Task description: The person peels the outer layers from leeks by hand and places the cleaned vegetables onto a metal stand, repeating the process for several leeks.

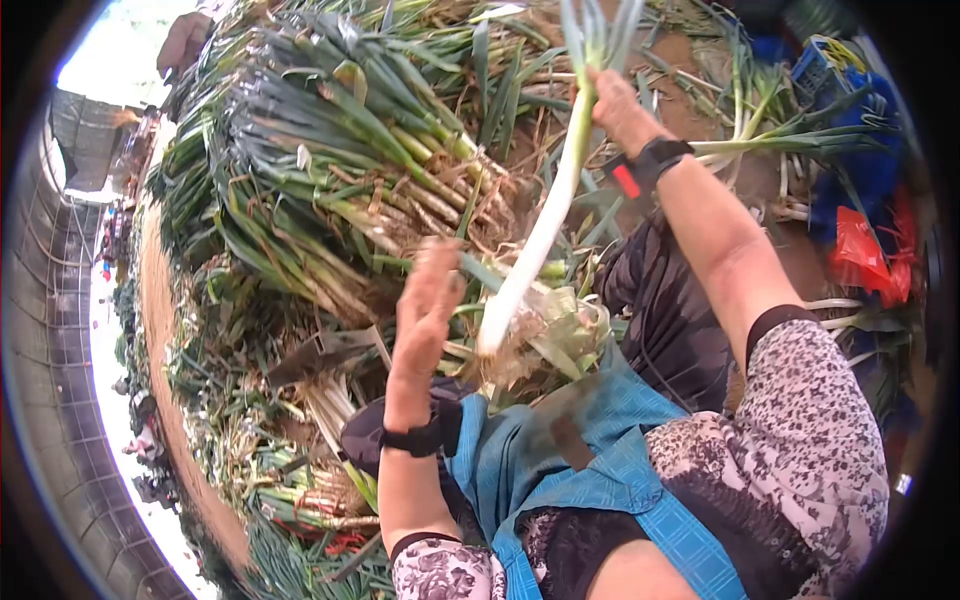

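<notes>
My right hand (617,108) is closed around a leek (552,222) just below its green leaves. The leek's long white stem slants down toward my lap, root end lowest. My left hand (428,315) is raised to the left of the stem, apart from it, with fingers stretched out and a little blurred. Loose stripped leaves (565,335) lie over my lap, by the blue apron (600,425). Beyond my left hand is a big heap of untrimmed leeks (340,120), their soil-covered roots toward me.
More leeks (755,115) lie at the right, near a blue crate (825,65) and a red plastic bag (868,258). A dark flat object (318,357) rests among scraps on the left. Bundled leeks (320,500) lie lower left. A bare dirt strip (165,340) runs along the far left.
</notes>
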`<action>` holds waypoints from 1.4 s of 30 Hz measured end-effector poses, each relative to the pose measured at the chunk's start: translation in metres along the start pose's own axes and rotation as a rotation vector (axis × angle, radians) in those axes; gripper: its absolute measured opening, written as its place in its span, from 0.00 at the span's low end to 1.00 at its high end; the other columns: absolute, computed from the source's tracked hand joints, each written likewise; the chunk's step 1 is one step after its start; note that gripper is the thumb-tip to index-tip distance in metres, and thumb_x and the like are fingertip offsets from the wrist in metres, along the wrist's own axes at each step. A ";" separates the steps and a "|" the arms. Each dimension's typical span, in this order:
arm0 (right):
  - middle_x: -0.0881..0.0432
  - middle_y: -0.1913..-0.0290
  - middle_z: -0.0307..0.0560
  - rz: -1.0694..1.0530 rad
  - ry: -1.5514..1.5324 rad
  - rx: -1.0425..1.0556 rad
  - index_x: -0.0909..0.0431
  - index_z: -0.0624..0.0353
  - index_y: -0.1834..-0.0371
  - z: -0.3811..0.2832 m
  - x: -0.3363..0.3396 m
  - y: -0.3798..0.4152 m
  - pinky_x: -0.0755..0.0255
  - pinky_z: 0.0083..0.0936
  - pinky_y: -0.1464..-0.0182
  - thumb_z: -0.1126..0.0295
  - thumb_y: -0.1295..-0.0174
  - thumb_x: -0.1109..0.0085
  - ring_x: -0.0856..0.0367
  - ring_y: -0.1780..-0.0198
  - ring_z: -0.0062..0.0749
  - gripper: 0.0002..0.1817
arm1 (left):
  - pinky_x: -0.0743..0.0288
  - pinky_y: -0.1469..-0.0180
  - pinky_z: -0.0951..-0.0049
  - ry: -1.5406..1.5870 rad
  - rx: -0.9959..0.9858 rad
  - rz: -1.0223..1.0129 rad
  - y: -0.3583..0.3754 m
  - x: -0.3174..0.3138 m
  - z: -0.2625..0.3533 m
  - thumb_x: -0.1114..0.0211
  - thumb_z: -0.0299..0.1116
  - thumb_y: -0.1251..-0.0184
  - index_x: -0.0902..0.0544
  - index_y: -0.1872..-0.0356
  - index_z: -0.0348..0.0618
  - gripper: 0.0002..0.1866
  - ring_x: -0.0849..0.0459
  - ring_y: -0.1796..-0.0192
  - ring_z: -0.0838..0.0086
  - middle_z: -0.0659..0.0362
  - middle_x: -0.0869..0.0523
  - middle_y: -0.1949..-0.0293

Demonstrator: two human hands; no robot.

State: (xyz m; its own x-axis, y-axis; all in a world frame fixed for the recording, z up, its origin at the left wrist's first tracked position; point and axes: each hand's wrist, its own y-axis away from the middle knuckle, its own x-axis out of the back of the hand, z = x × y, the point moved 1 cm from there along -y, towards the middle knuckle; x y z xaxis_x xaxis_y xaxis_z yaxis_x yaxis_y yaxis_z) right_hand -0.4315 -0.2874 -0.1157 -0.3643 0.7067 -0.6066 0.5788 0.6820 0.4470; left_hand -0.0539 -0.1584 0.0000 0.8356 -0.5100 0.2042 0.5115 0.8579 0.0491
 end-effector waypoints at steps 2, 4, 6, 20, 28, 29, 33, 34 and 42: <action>0.23 0.74 0.49 0.071 0.064 -0.124 0.27 0.64 0.58 0.008 -0.005 0.001 0.26 0.38 0.79 0.67 0.35 0.45 0.23 0.79 0.38 0.11 | 0.27 0.43 0.69 0.413 0.218 -0.232 -0.015 -0.030 -0.008 0.43 0.37 0.29 0.43 0.30 0.36 0.32 0.20 0.47 0.66 0.46 0.24 0.43; 0.22 0.73 0.50 0.088 0.104 -0.116 0.27 0.64 0.59 0.004 -0.003 0.013 0.26 0.37 0.79 0.69 0.37 0.43 0.23 0.79 0.39 0.10 | 0.23 0.55 0.74 0.532 0.430 -0.375 -0.017 -0.051 -0.019 0.41 0.39 0.31 0.37 0.35 0.33 0.29 0.16 0.61 0.70 0.49 0.16 0.57; 0.22 0.73 0.51 0.136 0.061 -0.079 0.28 0.66 0.60 -0.001 -0.003 0.014 0.27 0.37 0.80 0.71 0.38 0.42 0.23 0.78 0.40 0.09 | 0.27 0.64 0.78 0.552 0.412 -0.488 -0.013 -0.058 -0.038 0.43 0.45 0.30 0.31 0.42 0.31 0.27 0.21 0.69 0.76 0.55 0.17 0.67; 0.25 0.64 0.53 0.172 0.039 -0.071 0.32 0.68 0.54 0.001 0.042 -0.039 0.24 0.36 0.74 0.74 0.36 0.47 0.23 0.73 0.42 0.11 | 0.25 0.74 0.77 0.764 0.638 0.176 0.129 -0.048 -0.032 0.47 0.40 0.28 0.26 0.45 0.33 0.20 0.22 0.75 0.78 0.59 0.17 0.67; 0.22 0.71 0.46 -0.153 0.761 0.544 0.25 0.61 0.57 -0.051 0.102 -0.086 0.28 0.27 0.67 0.66 0.35 0.47 0.22 0.70 0.35 0.10 | 0.44 0.78 0.86 0.050 0.450 0.473 0.176 0.000 -0.006 0.46 0.49 0.28 0.20 0.55 0.34 0.24 0.33 0.79 0.88 0.69 0.28 0.79; 0.21 0.70 0.46 0.010 0.494 0.332 0.24 0.61 0.56 -0.062 0.100 -0.088 0.28 0.26 0.64 0.65 0.35 0.47 0.21 0.69 0.34 0.12 | 0.46 0.76 0.88 0.105 0.415 0.403 0.169 0.017 -0.010 0.46 0.52 0.29 0.21 0.50 0.33 0.27 0.34 0.78 0.91 0.69 0.26 0.78; 0.20 0.67 0.46 0.178 1.607 1.290 0.21 0.61 0.56 -0.126 0.129 -0.071 0.28 0.31 0.56 0.61 0.35 0.48 0.21 0.64 0.39 0.15 | 0.38 0.37 0.57 -1.071 0.331 0.220 0.127 0.039 -0.012 0.31 0.50 0.44 0.34 0.39 0.25 0.41 0.32 0.40 0.47 0.36 0.29 0.42; 0.20 0.67 0.47 0.214 1.692 1.288 0.20 0.61 0.56 -0.158 0.157 -0.095 0.29 0.31 0.55 0.59 0.35 0.48 0.22 0.64 0.38 0.17 | 0.40 0.34 0.59 -1.182 0.275 0.210 0.120 0.042 -0.017 0.29 0.46 0.47 0.36 0.37 0.25 0.43 0.34 0.38 0.48 0.38 0.31 0.39; 0.17 0.66 0.54 0.169 1.552 0.743 0.20 0.62 0.63 -0.211 0.066 -0.114 0.27 0.37 0.59 0.59 0.46 0.39 0.19 0.63 0.43 0.17 | 0.28 0.42 0.66 -0.696 0.074 -0.139 0.027 0.053 -0.030 0.33 0.39 0.39 0.31 0.40 0.30 0.31 0.21 0.44 0.55 0.42 0.20 0.46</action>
State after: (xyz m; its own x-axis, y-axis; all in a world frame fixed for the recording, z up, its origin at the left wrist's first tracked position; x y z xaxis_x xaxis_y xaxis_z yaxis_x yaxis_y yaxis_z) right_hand -0.6760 -0.2788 -0.0680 -0.3177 0.5676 0.7595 0.7047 0.6773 -0.2113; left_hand 0.0107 -0.1639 -0.0170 0.4290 -0.4775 0.7668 0.5685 0.8024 0.1816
